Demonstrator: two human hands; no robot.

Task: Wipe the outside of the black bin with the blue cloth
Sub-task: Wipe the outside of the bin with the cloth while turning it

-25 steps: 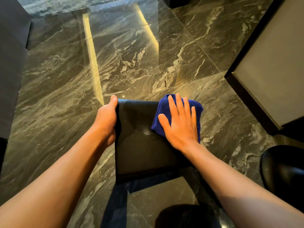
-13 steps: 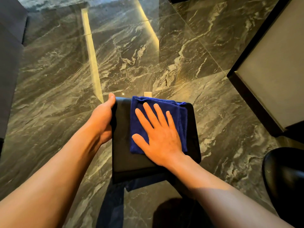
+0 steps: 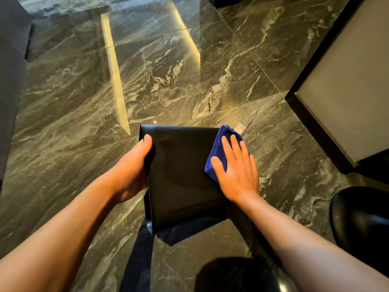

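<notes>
The black bin (image 3: 181,173) lies tipped on the dark marble floor, one flat side facing up. My left hand (image 3: 131,169) grips its left edge, thumb on top of the side. My right hand (image 3: 236,169) lies flat, fingers spread, pressing the folded blue cloth (image 3: 219,148) against the bin's right edge. Most of the cloth is hidden under the palm; only its far and left parts show.
Glossy marble floor (image 3: 168,70) stretches ahead with bright light reflections. A beige panel with a dark frame (image 3: 345,85) stands at the right. A round black object (image 3: 362,220) sits at the lower right. Dark furniture (image 3: 10,60) lines the left edge.
My right hand slid the cloth from the bin's right edge to the middle of its side and back to the right edge. The left hand kept its hold.
</notes>
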